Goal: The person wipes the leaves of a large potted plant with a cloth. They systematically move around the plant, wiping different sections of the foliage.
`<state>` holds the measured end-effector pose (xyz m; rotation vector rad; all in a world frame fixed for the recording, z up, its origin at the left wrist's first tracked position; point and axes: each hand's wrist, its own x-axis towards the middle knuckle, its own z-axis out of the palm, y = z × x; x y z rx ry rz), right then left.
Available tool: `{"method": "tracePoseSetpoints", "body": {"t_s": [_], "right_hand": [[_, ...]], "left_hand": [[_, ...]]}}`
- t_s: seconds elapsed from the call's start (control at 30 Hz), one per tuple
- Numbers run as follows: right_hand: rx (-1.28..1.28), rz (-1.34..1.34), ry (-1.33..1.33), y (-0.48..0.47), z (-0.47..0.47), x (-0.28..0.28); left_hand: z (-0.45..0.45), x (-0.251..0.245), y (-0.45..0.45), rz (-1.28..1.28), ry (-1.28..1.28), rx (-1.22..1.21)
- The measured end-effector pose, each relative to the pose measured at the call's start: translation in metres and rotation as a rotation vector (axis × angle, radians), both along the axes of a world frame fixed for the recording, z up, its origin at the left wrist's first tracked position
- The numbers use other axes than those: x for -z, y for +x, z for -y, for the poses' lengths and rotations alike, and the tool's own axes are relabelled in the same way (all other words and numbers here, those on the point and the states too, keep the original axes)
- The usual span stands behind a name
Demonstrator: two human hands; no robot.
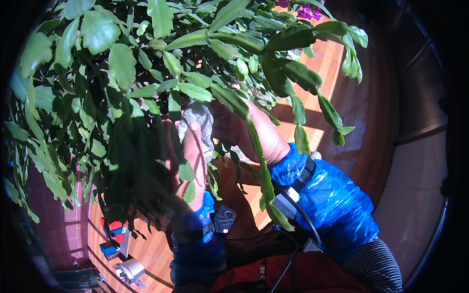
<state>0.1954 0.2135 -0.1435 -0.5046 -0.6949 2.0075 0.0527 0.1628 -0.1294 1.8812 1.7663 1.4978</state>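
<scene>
A large Christmas cactus with flat, jointed green stems fills the upper left and hangs over both hands. My left hand reaches up beneath it, gripping a grey cloth between thumb and fingers; stems cross in front of its fingers. My right hand is bent in toward the cloth from the right. Its fingers are in shadow and partly behind stems, so what they hold cannot be made out. A blue plastic sleeve cover wraps the right forearm, and another one the left.
Long stems dangle past my right wrist. A small camera is strapped to my left wrist, with cables near my body. On the wood-look floor stand a silver-grey bucket and red-and-blue items. Purple flowers show at the top.
</scene>
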Motion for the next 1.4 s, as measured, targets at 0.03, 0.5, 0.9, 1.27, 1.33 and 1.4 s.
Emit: {"method": "tracePoseSetpoints", "body": {"t_s": [0.03,0.5,0.9,1.27,1.33,1.4], "right_hand": [[0.001,-0.012,0.006,-0.001,0.000,-0.001],[0.064,-0.143,-0.008,-0.005,-0.001,-0.009],[-0.011,0.057,0.064,0.010,-0.006,-0.003],[-0.024,0.209,0.083,0.013,-0.009,0.003],[-0.018,0.256,0.094,0.007,-0.008,0.004],[-0.004,0.225,0.139,0.005,-0.003,0.004]], "left_hand": [[0.001,0.000,0.000,0.011,0.013,-0.010],[0.003,-0.009,0.004,-0.257,-0.108,0.161],[0.046,-0.021,-0.024,0.823,-0.226,0.241],[0.063,-0.013,-0.071,0.590,-0.108,-0.115],[0.066,-0.016,-0.073,0.167,0.012,0.041],[0.066,-0.017,-0.073,0.773,-0.038,-0.019]]}}
